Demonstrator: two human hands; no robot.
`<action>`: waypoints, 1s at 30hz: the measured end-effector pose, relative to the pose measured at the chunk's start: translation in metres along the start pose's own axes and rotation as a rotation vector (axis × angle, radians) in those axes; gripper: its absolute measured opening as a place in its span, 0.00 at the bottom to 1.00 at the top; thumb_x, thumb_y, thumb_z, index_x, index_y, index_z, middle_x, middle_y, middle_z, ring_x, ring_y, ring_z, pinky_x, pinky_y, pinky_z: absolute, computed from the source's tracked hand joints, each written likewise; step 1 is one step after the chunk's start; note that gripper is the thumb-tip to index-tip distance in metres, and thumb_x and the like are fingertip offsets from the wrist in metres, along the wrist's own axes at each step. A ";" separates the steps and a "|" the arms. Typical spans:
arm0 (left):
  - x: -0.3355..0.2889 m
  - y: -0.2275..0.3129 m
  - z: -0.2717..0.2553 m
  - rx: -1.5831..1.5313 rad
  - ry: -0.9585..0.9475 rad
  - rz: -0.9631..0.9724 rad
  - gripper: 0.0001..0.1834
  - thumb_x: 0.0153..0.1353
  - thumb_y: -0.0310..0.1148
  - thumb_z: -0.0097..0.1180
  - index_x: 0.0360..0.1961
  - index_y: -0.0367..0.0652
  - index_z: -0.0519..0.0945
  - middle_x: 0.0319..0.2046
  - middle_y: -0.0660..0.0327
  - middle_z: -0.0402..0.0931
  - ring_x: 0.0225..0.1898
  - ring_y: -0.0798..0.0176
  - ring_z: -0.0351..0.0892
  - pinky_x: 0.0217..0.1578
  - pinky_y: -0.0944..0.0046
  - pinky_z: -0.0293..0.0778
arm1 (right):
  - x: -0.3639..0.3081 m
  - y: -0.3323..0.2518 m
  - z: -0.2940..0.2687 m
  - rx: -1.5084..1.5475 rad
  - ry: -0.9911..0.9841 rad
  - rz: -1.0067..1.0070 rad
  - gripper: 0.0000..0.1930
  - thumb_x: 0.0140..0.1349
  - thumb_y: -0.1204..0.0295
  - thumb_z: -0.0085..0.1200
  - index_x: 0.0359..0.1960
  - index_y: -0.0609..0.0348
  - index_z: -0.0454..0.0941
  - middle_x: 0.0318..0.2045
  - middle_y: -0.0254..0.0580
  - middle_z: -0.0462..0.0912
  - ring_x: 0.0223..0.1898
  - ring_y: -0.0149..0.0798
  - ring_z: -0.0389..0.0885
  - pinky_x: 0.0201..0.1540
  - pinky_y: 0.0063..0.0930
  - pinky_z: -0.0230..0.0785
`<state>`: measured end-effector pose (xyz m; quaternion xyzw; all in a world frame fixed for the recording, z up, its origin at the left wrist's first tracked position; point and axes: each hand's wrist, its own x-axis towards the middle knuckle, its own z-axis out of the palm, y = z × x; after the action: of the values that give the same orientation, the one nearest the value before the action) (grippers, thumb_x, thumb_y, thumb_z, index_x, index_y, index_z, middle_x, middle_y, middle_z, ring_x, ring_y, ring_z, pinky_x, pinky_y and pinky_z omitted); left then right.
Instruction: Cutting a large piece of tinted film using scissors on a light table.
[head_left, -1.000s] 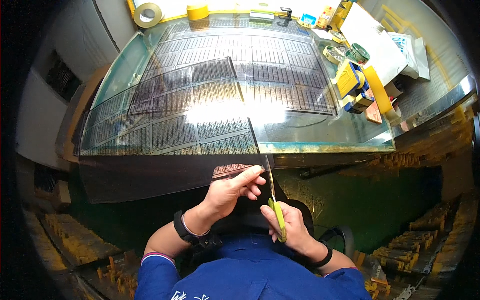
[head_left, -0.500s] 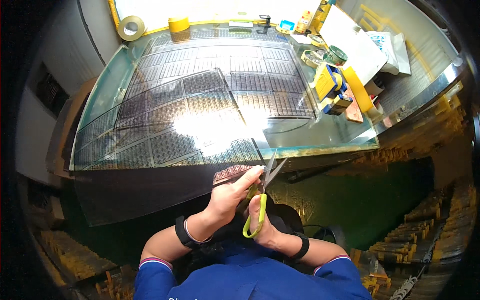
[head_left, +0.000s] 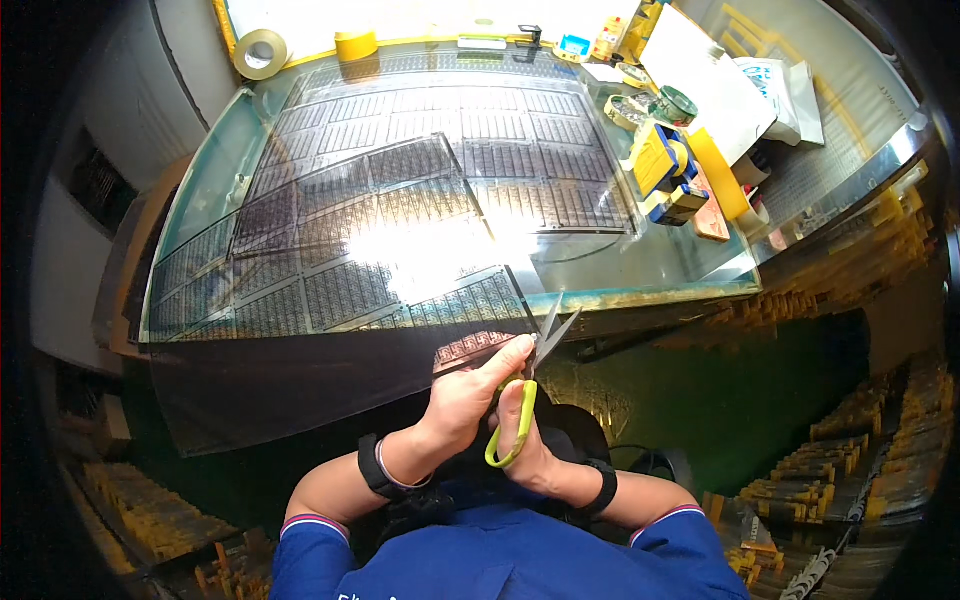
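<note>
Since a second ago the scissors point(head_left: 530, 385) have swung from a long upright line to a shorter tilt, their blades now parted in a narrow V near the table's front edge, and both hands have drawn closer together.

Biggest in view is the glass-topped table point(head_left: 690, 265), with a strong glare at its middle. Across it lies the large dark sheet point(head_left: 330, 290) printed with rows of small patterns; its near part hangs over the table edge toward the person and looks almost black there, so the pattern is hard to read.

Lower down, the left hand point(head_left: 470, 400) grips the sheet's near right corner, fingers curled together over the top with the thumb under or behind, which cannot be made out. The right hand point(head_left: 525, 450) sits just beside and partly under the left; its fingers are threaded through the yellow-green handle loops, only slightly opened. How many fingers sit in each loop is hidden by the left hand. The blade tips sit at the sheet's right edge; whether they touch it cannot be told.

Along the far right of the table, small clutter includes a blue and yellow tape dispenser point(head_left: 662, 165), and a roll of tape point(head_left: 262, 52) lies at the far left corner.
</note>
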<state>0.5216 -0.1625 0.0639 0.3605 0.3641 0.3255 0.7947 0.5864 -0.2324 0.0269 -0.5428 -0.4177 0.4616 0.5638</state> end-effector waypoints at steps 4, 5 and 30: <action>0.000 -0.001 0.001 -0.010 0.020 -0.025 0.08 0.56 0.36 0.55 0.27 0.44 0.78 0.22 0.70 0.72 0.23 0.76 0.68 0.25 0.74 0.65 | 0.001 -0.004 0.001 -0.006 0.009 0.049 0.26 0.66 0.53 0.26 0.50 0.66 0.59 0.44 0.52 0.67 0.48 0.44 0.65 0.51 0.32 0.56; 0.000 0.001 0.000 -0.010 0.019 -0.026 0.08 0.56 0.36 0.55 0.27 0.44 0.78 0.22 0.70 0.72 0.23 0.76 0.68 0.25 0.74 0.65 | 0.001 -0.005 0.001 -0.007 0.014 0.061 0.26 0.66 0.53 0.26 0.51 0.66 0.59 0.44 0.53 0.67 0.48 0.44 0.65 0.52 0.32 0.55; -0.006 0.007 -0.034 -0.087 -0.071 -0.069 0.07 0.55 0.35 0.56 0.29 0.42 0.78 0.23 0.64 0.75 0.23 0.75 0.70 0.21 0.75 0.64 | -0.016 -0.028 -0.032 0.015 -0.197 0.412 0.17 0.62 0.56 0.44 0.27 0.58 0.66 0.19 0.31 0.67 0.20 0.24 0.68 0.22 0.19 0.65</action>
<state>0.4891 -0.1517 0.0553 0.3244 0.3333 0.3004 0.8328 0.6155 -0.2548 0.0537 -0.5647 -0.3475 0.6208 0.4183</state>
